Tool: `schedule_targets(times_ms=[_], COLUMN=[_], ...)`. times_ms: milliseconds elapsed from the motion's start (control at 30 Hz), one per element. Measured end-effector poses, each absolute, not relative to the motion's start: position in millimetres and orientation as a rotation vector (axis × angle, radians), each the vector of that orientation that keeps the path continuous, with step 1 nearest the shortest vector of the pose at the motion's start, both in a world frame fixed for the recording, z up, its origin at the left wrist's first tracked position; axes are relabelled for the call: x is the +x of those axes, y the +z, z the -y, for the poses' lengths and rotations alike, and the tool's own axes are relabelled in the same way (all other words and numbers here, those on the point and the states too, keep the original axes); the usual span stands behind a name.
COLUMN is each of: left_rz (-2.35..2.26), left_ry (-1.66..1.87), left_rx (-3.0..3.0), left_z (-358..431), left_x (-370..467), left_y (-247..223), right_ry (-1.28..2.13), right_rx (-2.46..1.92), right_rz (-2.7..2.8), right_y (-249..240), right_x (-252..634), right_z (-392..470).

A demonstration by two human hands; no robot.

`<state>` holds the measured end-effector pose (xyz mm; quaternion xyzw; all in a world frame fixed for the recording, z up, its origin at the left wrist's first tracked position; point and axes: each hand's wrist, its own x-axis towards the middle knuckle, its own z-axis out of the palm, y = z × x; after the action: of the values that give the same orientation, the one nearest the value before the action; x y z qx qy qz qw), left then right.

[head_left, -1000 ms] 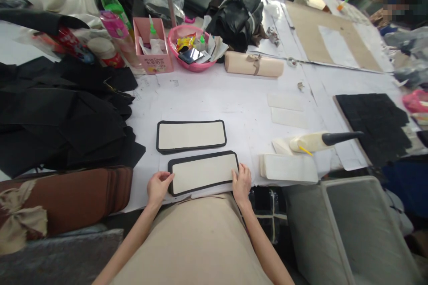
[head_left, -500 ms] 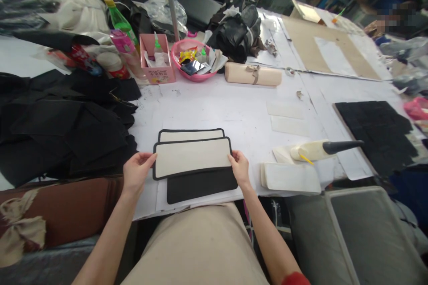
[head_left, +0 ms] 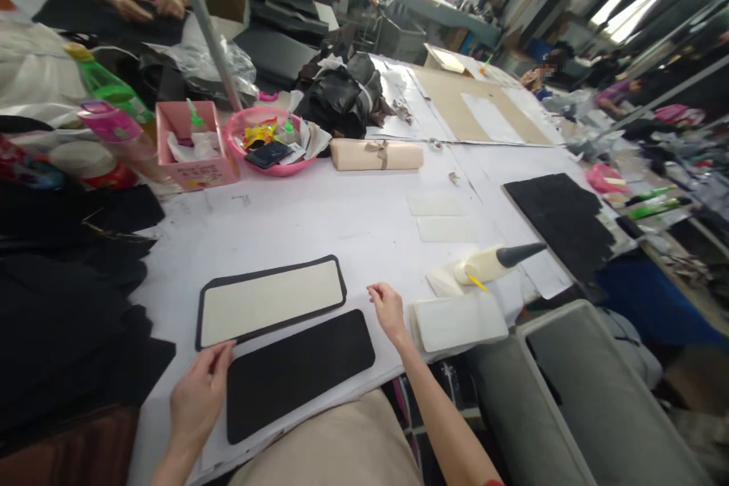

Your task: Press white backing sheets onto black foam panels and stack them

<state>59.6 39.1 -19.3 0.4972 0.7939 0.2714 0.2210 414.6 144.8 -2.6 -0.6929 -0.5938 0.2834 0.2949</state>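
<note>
A cream rectangular panel with a black border lies flat on the white-covered table, lined up over another bordered piece of which only edges show. At its lower left edge is my left hand, thumb and forefinger closed on the rim. A plain black rectangular panel with rounded corners lies nearer to me, just right of that hand. My right hand is apart from both panels, its fingers curled together with nothing visible in them. Beside it is a stack of white rectangular pieces.
Behind the stack lies a cream bottle with a dark nozzle. Black sheets cover the left side. A pink basket, a pink box and a tied beige roll stand farther back. Another person's hands work at upper left.
The bordered panel has been laid down over the one behind it. My right hand has let go and moved right, away from it. The view has swung right and up.
</note>
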Motion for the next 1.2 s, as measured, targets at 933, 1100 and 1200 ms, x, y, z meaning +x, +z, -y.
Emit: schedule_targets(times_ms=[933,1100,1200], left_rz=[-1.465,-1.439,-1.420], left_ry=[1.103,1.143,1.157], left_rx=[0.640,0.629,0.660], left_z=[8.0,18.5,25.3], left_x=[118.3,108.3,102.3], left_y=[-11.0,-3.8,-5.1], right_ry=[1.020,0.934,0.693], right_rx=[-1.596,-1.466,-1.314], right_rz=[1.994,2.217,2.414], right_y=[24.2,29.7,19.4], right_x=[327.9,283.2,254.2], right_z=[-114.5,-102.6,-115.3])
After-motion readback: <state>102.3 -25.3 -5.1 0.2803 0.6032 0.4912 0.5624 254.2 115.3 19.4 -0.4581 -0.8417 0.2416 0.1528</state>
